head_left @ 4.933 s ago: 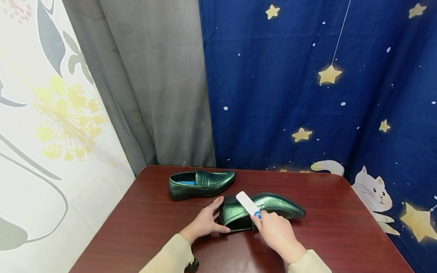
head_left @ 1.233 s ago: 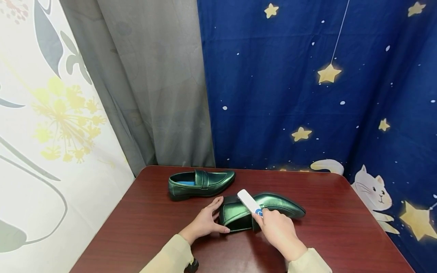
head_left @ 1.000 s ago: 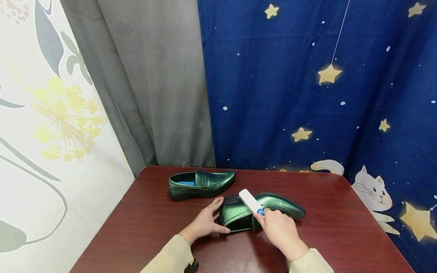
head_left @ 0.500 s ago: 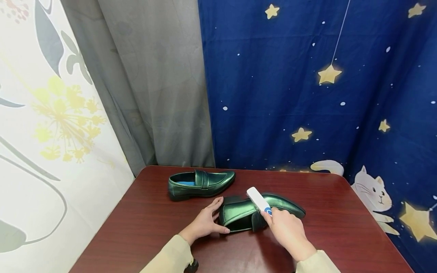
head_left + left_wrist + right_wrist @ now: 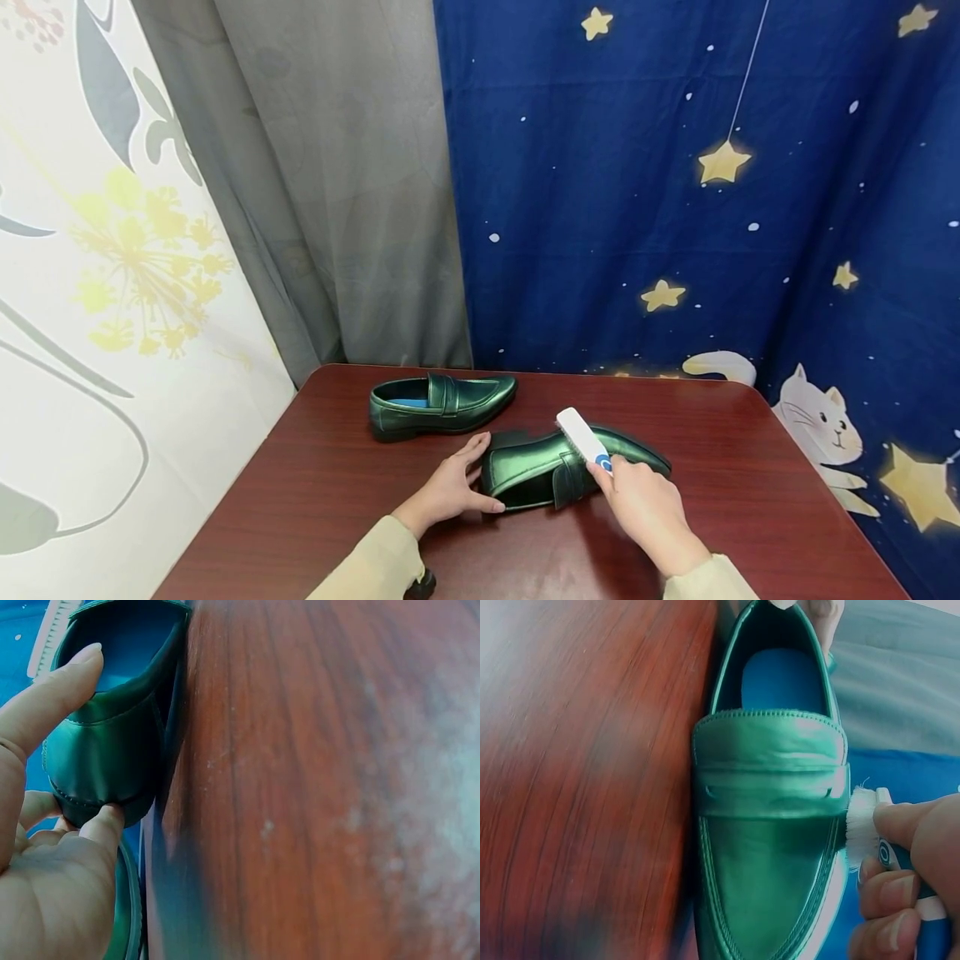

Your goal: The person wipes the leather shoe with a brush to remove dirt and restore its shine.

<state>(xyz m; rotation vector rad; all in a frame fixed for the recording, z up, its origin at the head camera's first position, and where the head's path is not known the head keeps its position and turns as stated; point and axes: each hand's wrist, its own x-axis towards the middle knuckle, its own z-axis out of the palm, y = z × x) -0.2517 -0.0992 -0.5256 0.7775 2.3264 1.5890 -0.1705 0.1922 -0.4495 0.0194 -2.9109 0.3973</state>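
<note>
A metallic green loafer (image 5: 525, 467) lies tipped on its side, its opening toward me and its toe pointing right. My left hand (image 5: 448, 490) grips its heel end; in the left wrist view the thumb reaches over the collar and a fingertip presses low on the heel. My right hand (image 5: 647, 508) holds a white-and-blue brush (image 5: 579, 435) by its handle. In the right wrist view, the white bristles (image 5: 861, 829) touch the loafer's side beside the strap. A blue insole (image 5: 782, 681) shows inside. The brush covers part of the upper in the head view.
The matching green loafer (image 5: 472, 400) stands upright on the reddish-brown table (image 5: 315, 492), behind my left hand. A grey curtain (image 5: 375, 208) and a blue star-patterned curtain (image 5: 570, 208) hang behind the table's far edge. A white floral curtain (image 5: 150, 400) hangs at left.
My right hand and the brush have slid right along the loafer's side, from near the heel to past the strap, uncovering the strap. My left hand and the loafer stay put.
</note>
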